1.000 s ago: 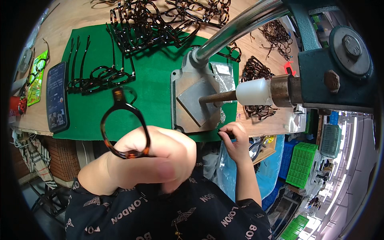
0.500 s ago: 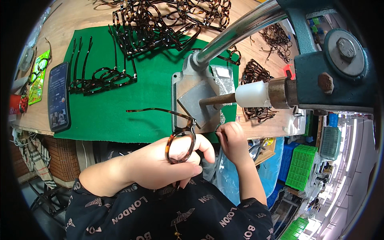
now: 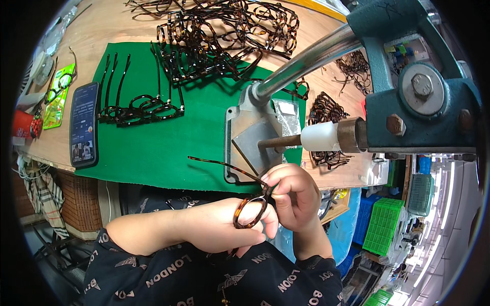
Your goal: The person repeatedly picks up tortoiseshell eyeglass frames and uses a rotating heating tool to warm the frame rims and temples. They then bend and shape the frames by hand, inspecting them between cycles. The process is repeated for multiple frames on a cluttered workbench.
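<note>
A tortoiseshell eyeglass frame is held just in front of the green mat's near edge, with one temple sticking out to the left. My left hand is closed around its lower part, and one round rim stands up over the fingers. At the hinge, where that temple meets the front, the thumb and fingers of my right hand pinch the frame. Whether a small part lies between those fingertips is hidden. Just beyond my right hand is the metal base plate of a bench press.
The press's teal head, steel column and white-collared rod overhang the right side. On the green mat lie several tortoiseshell frames. A frame heap sits behind, a phone left, another pile right.
My right hand has come up and left from the table edge and taken hold of the frame at its hinge. My left hand has shifted slightly right and down with the frame.
</note>
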Demonstrator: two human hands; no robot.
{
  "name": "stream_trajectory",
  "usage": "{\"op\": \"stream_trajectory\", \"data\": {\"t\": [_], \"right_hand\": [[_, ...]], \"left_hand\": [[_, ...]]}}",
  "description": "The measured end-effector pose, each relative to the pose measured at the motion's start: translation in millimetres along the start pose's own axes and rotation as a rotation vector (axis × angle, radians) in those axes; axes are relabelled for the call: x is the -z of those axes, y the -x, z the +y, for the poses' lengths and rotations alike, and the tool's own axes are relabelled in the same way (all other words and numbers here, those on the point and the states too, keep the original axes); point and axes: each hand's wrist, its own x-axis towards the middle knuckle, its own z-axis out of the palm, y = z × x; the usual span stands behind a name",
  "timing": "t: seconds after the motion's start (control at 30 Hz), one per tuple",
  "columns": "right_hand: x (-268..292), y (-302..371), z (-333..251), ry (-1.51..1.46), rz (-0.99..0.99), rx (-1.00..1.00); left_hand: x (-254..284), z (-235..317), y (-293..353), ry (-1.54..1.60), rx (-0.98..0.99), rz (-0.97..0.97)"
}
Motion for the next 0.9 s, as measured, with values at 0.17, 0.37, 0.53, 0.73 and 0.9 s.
{"op": "stream_trajectory", "data": {"t": [0.17, 0.37, 0.53, 0.73, 0.9], "right_hand": [[0.2, -6.2, -2.4, 0.050, -0.038, 0.032], [-1.2, -7.8, -6.4, 0.060, -0.015, 0.008], [0.0, -9.7, -5.0, 0.030, 0.001, 0.006], [0.7, -5.5, -4.9, -0.238, 0.004, -0.192], [8.1, -11.1, -0.5, -0.593, -0.104, -0.381]], "left_hand": [[2.0, -5.7, -1.5, -0.015, -0.034, -0.002], [3.5, -8.7, -2.7, -0.025, -0.041, -0.032], [4.7, -8.6, -3.1, 0.004, -0.044, -0.042], [1.8, -2.9, -0.4, 0.032, -0.001, -0.022], [1.6, -2.4, 0.0, 0.024, 0.010, -0.025]]}}
